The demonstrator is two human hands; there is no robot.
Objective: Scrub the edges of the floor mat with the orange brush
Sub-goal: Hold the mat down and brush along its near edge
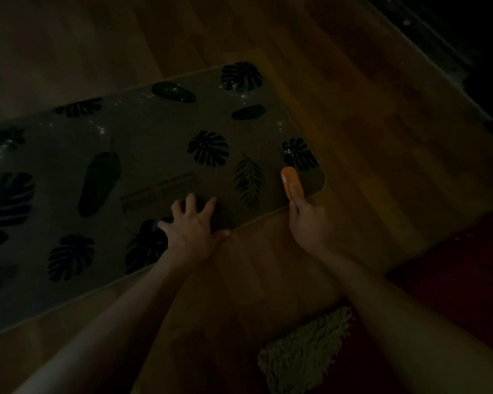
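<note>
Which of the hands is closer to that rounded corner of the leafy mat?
Right. The right hand, holding the orange brush, sits beside the mat's rounded corner; the left hand presses flat farther along the near edge.

The floor mat (143,172) lies on the wooden floor (353,123), a shaggy rug (305,351) nearer, to its right.

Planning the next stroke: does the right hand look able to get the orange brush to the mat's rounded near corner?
Probably yes: the right hand holds the orange brush beside that corner of the leaf-patterned floor mat, nothing between.
</note>
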